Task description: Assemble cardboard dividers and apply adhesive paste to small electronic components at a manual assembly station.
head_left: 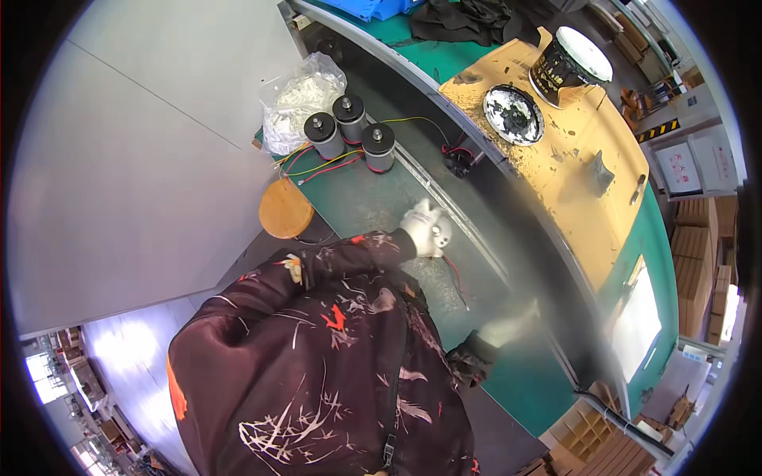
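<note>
My left hand (425, 224), in a white glove, is closed around a motor over the green bench top; little of the motor shows past the fingers. A red wire (458, 282) trails from beneath that hand onto the bench. My right hand (512, 324), also gloved, is off to the right above the bench, smeared by motion, so its fingers cannot be made out. Beyond my left hand stand three grey cylindrical motors (379, 148) with black tops and short shafts, upright and close together. Red and yellow leads (329, 166) lie around their bases.
A clear plastic bag (305, 99) of white material sits behind the motors. Near the bench's left end is a round wooden stool (286, 209). A metal rail (444, 202) runs along the bench. Past a dark channel, cardboard (571, 190) carries a smeared lid (513, 115) and a bucket (556, 75).
</note>
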Motion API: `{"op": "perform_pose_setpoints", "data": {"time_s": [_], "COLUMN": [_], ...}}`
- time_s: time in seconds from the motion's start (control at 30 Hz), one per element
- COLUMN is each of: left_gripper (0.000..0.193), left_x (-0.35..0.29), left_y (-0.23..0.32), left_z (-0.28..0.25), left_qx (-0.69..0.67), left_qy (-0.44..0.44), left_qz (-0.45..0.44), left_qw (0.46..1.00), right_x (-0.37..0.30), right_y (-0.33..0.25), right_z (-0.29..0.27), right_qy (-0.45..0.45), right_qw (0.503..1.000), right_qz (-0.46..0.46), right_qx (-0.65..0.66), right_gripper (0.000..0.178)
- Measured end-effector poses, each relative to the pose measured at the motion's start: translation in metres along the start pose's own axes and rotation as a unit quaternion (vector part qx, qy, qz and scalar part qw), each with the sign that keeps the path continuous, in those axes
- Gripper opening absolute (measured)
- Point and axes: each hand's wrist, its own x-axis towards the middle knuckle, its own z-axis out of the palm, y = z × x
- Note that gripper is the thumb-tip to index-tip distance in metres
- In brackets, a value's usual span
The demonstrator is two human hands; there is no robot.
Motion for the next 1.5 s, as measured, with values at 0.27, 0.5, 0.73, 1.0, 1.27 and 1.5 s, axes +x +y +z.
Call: {"op": "perform_pose_setpoints", "data": {"time_s": [0.27,0.5,0.73,1.0,1.27,1.5], "left_gripper": [0.086,0.071,0.066,0.027,0.045,0.045], "left_x": [0.02,0.027,0.004,0.003,-0.078,-0.182], "left_y": [-0.1,-0.17,-0.117,-0.209,-0.255,-0.293], "left_z": [-0.085,-0.132,-0.046,0.016,0.023,0.07], "left_qx": [0.037,0.064,0.158,0.191,0.131,-0.045], "left_qy": [0.163,0.254,0.185,0.02,0.152,0.097], "left_qz": [-0.161,-0.091,0.175,0.109,-0.192,-0.356], "left_qw": [0.973,0.961,0.954,0.975,0.961,0.928], "right_x": [-0.021,-0.015,0.077,0.056,0.024,0.077], "right_y": [0.007,-0.096,-0.117,-0.08,0.102,0.173], "right_z": [-0.018,0.054,0.133,0.15,0.155,0.236], "right_qy": [-0.089,-0.244,-0.117,-0.1,-0.49,-0.436], "right_qw": [0.994,0.943,0.767,0.717,0.643,0.579], "right_qz": [-0.014,-0.167,-0.502,-0.565,-0.268,-0.186], "right_qx": [-0.068,-0.153,-0.382,-0.396,-0.525,-0.663], "right_gripper": [0.033,0.033,0.038,0.05,0.077,0.084]}}
